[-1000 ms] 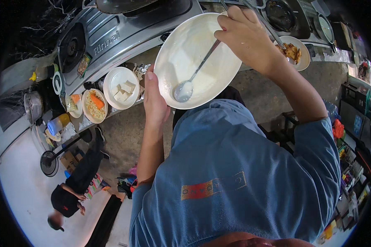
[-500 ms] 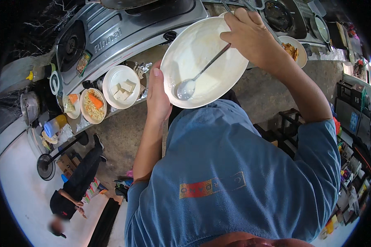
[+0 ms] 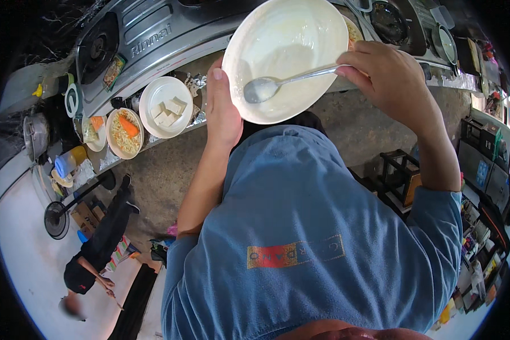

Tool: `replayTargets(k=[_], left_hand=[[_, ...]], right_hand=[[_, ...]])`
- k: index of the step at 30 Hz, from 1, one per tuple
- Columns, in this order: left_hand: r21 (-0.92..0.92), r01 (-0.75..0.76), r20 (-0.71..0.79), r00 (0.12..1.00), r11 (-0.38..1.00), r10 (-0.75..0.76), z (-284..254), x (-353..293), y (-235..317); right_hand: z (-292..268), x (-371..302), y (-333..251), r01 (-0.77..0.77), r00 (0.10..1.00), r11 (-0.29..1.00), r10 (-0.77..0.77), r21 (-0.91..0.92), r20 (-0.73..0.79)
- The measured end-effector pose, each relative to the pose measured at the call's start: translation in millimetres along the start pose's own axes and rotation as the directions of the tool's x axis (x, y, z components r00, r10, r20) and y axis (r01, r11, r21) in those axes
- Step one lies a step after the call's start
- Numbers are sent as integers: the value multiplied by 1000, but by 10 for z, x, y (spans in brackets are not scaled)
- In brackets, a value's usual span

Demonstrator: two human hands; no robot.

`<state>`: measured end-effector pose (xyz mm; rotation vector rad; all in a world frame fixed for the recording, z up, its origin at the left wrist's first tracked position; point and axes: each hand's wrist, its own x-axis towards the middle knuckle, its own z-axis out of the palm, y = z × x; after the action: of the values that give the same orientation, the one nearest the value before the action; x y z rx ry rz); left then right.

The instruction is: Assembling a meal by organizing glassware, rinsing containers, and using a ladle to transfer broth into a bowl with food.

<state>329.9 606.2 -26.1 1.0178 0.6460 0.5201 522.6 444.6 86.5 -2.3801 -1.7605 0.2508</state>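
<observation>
My left hand (image 3: 222,105) grips the near left rim of a large cream-white bowl (image 3: 300,42), thumb along its edge. The bowl is tilted so that its inside faces me, and a thin whitish wet film coats it. In my right hand (image 3: 382,79), at the bowl's right side, is the handle of a metal spoon (image 3: 262,89). The spoon's head lies at the lower left of the bowl's inside, with some whitish liquid in it.
A gas stove (image 3: 170,51) stands beyond. Left of the bowl are a plate of white blocks (image 3: 168,113), a bowl of chopped food with a carrot (image 3: 128,127) and a smaller dish (image 3: 96,141). Another person (image 3: 99,249) stands far left. A stool (image 3: 402,175) is at right.
The bowl has shifted up and away in the picture. My right hand has come down from above the far rim to the right side, and the spoon now lies flatter across the bowl.
</observation>
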Motion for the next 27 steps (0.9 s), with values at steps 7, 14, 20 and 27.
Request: replayTargets(k=[7, 14, 20, 27], left_hand=[[-9, 5, 87, 996, 1000, -5, 134, 99, -14], [-45, 22, 120, 993, 999, -16, 275, 186, -142], [35, 41, 233, 971, 999, -48, 448, 197, -209], [58, 155, 350, 922, 986, -166, 590, 174, -417]], right_hand=[[-164, -369, 3, -106, 980, 993, 114, 59, -164], [-85, -633, -64, -140, 979, 982, 157, 126, -131], [27, -765, -41, -266, 927, 951, 298, 159, -229], [76, -1195, -284, -587, 707, 715, 681, 379, -191]])
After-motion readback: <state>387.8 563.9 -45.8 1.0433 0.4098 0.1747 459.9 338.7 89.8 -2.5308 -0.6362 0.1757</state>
